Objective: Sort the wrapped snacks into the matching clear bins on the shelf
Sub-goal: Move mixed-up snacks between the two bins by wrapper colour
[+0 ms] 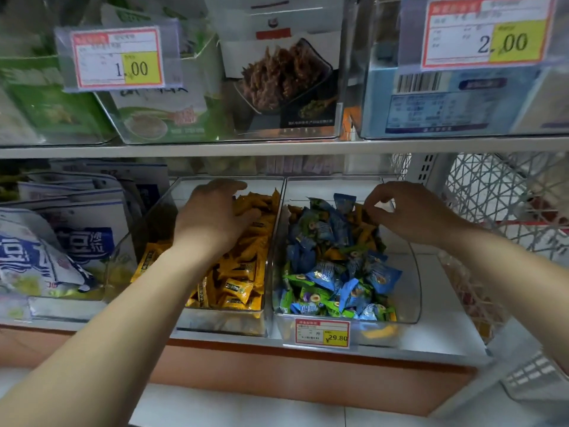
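**Both hands reaching into two snack bins on the lower shelf**

The right hand point(409, 211) is reaching to the back of the right clear bin point(411, 288). Its fingers are curling, and its grip is pinching an orange wrapped snack point(361, 212) between thumb and fingertips. That snack is lying among the blue and green wrapped snacks point(332, 272) that are filling most of this bin, with a few more orange wrappers showing between them.

The left hand point(212, 217) is lying palm down over the yellow wrapped snacks point(243, 272) at the back of the left clear bin point(147, 223). Its fingers are dipping into the pile, and I cannot tell whether its grip is closing on anything.

The two bins are standing side by side, walls touching, on the white shelf point(437, 303). A price tag reading 29.80 point(321, 332) is hanging on the front of the right bin. Blue-and-white bags point(61, 241) are leaning just beside the left bin, and a white wire basket point(498, 192) is standing to the right of the shelf.

On the shelf above, more clear bins are holding boxes, among them one picturing brown shredded food point(283, 78). Tags reading 1.00 point(118, 58) and 2.00 point(486, 33) are hanging on those bins.
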`<action>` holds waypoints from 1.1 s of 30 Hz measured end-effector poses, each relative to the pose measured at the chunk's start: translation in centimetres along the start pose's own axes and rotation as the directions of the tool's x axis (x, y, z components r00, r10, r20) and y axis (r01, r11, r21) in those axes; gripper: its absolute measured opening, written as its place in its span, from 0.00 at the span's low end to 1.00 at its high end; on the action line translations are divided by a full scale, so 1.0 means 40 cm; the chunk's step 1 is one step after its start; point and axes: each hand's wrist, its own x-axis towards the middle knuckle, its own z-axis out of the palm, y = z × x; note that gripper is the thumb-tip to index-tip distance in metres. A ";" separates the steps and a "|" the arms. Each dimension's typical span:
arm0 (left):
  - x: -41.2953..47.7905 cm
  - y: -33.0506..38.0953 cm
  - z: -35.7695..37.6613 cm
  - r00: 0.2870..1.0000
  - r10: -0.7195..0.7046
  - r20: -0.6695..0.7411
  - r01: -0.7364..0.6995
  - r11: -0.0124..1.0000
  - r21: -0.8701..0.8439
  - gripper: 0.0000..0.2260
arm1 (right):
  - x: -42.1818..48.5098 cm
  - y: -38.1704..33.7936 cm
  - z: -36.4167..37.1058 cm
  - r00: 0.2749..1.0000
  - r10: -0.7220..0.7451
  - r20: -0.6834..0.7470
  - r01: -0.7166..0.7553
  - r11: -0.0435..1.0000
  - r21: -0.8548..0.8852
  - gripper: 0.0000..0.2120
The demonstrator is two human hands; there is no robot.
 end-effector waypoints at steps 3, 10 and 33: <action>-0.024 0.116 0.016 0.976 0.209 -0.055 -0.215 0.969 -0.124 0.15 | -0.011 0.039 -0.014 0.998 0.035 -0.052 -0.037 0.998 -0.045 0.07; 0.054 0.353 0.189 0.816 0.376 0.439 -0.311 0.926 -0.215 0.10 | -0.072 0.074 -0.014 0.942 0.274 0.196 -0.309 0.934 0.179 0.30; 0.118 0.340 0.302 0.812 0.407 0.418 -0.374 0.913 -0.163 0.09 | -0.108 0.071 -0.017 0.920 0.229 0.318 -0.314 0.916 0.251 0.33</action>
